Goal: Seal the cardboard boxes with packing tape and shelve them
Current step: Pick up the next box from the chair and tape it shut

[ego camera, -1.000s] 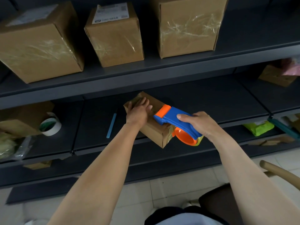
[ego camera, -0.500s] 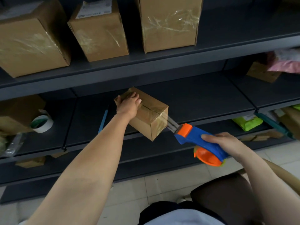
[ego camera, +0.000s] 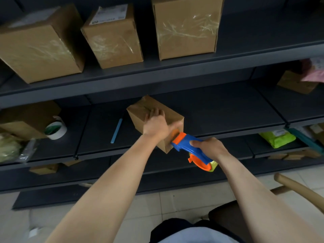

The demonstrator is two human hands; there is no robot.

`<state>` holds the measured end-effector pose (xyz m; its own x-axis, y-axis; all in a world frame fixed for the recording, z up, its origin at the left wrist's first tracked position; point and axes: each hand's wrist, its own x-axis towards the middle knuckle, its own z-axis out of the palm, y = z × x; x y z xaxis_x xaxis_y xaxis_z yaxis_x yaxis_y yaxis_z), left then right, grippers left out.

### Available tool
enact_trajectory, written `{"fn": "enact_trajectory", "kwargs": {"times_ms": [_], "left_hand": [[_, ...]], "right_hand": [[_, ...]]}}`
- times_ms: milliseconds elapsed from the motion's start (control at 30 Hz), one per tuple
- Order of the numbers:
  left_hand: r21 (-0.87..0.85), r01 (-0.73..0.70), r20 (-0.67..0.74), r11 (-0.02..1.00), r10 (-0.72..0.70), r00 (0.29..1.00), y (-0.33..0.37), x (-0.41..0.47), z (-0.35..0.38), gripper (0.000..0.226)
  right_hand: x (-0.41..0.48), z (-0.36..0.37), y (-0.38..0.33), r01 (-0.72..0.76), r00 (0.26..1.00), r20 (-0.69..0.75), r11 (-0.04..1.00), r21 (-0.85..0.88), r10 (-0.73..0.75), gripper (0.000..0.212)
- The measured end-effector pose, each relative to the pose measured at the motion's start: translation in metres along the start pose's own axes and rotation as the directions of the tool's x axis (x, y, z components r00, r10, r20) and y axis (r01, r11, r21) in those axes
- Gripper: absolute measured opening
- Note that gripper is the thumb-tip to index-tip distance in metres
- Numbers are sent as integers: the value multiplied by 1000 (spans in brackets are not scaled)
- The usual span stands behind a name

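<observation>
A small cardboard box (ego camera: 140, 111) lies tilted on the middle shelf (ego camera: 219, 111), its near end sticking out past the shelf's front edge. My left hand (ego camera: 155, 124) presses flat on top of the box, fingers spread, thumb blurred near the near end. My right hand (ego camera: 208, 148) grips a blue and orange tape dispenser (ego camera: 191, 149), whose orange head touches the box's near right face. Three taped boxes stand on the upper shelf: a wide one (ego camera: 40, 44), one with a white label (ego camera: 114, 35) and a tall one (ego camera: 185, 27).
On the middle shelf a roll of tape (ego camera: 56, 129) leans by a box (ego camera: 26, 118) at left, and a light blue stick (ego camera: 116, 130) lies beside the small box. A green packet (ego camera: 277, 138) sits lower right. A wooden chair arm (ego camera: 301, 190) curves at my right.
The dispenser, pulled down and away to the right half a second ago, has come back up against the box's near end. My left hand slid toward the near end of the box top.
</observation>
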<state>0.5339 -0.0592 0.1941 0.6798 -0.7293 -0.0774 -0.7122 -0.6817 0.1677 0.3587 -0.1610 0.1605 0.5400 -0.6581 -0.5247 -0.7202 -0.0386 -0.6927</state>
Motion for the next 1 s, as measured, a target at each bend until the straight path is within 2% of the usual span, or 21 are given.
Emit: {"fn": "enact_trajectory", "kwargs": {"times_ms": [67, 267, 467, 700, 833, 1000], "left_hand": [[120, -5, 89, 993, -6, 996, 5, -3, 6, 107], [133, -1, -21, 991, 4, 1000, 9, -2, 13, 94], [227, -13, -102, 974, 37, 994, 20, -15, 24, 79], [193, -60, -117, 979, 83, 990, 14, -13, 27, 73], [102, -50, -140, 993, 64, 988, 10, -10, 26, 71], [97, -58, -126, 994, 70, 990, 6, -7, 22, 70]], "right_hand": [[1, -1, -3, -6, 1000, -4, 1000, 26, 6, 42], [4, 0, -3, -19, 1000, 14, 999, 43, 18, 44], [9, 1, -5, -49, 999, -1, 999, 23, 49, 44], [11, 6, -6, -44, 999, -10, 999, 6, 44, 45], [10, 7, -4, -46, 999, -6, 999, 25, 46, 45], [7, 8, -9, -46, 999, 1, 999, 23, 46, 45]]}}
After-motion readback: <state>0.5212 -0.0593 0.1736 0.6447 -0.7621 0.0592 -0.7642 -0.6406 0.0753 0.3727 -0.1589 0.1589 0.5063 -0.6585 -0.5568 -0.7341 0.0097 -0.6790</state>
